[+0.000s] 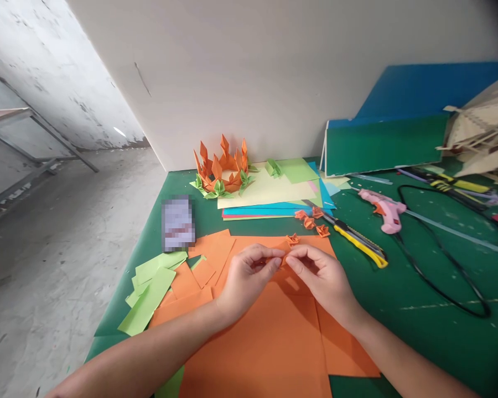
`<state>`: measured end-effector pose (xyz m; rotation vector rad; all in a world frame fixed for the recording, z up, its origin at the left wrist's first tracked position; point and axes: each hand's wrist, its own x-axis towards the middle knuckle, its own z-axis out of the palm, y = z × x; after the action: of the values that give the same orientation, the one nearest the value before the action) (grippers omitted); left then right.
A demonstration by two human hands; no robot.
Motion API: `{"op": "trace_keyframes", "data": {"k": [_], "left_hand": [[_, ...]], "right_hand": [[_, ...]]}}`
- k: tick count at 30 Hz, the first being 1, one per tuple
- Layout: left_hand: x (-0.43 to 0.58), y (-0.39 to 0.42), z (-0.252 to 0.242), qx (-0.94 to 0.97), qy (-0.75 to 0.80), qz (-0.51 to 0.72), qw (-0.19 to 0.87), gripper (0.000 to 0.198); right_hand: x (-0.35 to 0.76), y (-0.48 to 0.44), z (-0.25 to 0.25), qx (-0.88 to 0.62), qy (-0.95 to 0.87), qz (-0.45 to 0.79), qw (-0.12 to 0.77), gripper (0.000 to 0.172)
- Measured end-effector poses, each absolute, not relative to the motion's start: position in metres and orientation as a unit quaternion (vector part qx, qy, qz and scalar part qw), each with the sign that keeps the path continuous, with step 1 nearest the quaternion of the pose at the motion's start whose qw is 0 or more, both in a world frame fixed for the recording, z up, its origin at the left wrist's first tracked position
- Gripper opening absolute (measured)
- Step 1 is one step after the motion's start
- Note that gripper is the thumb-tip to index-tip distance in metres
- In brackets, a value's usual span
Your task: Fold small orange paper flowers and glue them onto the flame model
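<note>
My left hand (252, 273) and my right hand (321, 273) meet over large orange paper sheets (257, 342), each in a pinch. Between the fingertips is a small piece of orange paper (283, 247), partly hidden by the fingers. Just beyond it sits a small folded orange paper flower (292, 239), with several more paper flowers (309, 223) grouped behind. An orange paper crown (221, 171) with green paper leaves (218, 189) stands at the back of the table.
A yellow utility knife (359, 241) lies right of the flowers. Farther right are a pink glue gun (384, 210) and its looped black cord (448, 301). Green paper strips (153, 290) lie at the left, by a blurred-out rectangular object (177, 224). Coloured sheets (265, 190) are stacked behind.
</note>
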<state>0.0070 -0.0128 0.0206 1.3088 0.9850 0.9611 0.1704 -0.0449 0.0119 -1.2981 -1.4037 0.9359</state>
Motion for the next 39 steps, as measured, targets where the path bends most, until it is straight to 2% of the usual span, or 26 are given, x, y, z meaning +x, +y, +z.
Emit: {"op": "trace_keyframes", "data": {"k": [4,17,29,35,39], "left_hand": [[0.007,-0.014,0.017,0.581,0.413,0.412,0.568,0.019],[0.007,-0.016,0.015,0.583,0.419,0.415,0.559,0.013],[0.008,-0.015,0.016,0.586,0.428,0.402,0.559,0.016],[0.008,-0.016,0.018,0.568,0.425,0.407,0.575,0.005],[0.008,-0.016,0.022,0.574,0.435,0.397,0.569,0.003]], "right_hand": [[0.171,-0.045,0.012,-0.534,-0.58,0.357,0.5,0.018],[0.17,-0.046,0.007,-0.529,-0.582,0.344,0.513,0.016],[0.169,-0.046,0.008,-0.537,-0.572,0.371,0.496,0.018],[0.169,-0.046,0.003,-0.539,-0.539,0.388,0.518,0.018],[0.171,-0.042,0.004,-0.526,-0.502,0.453,0.516,0.024]]}}
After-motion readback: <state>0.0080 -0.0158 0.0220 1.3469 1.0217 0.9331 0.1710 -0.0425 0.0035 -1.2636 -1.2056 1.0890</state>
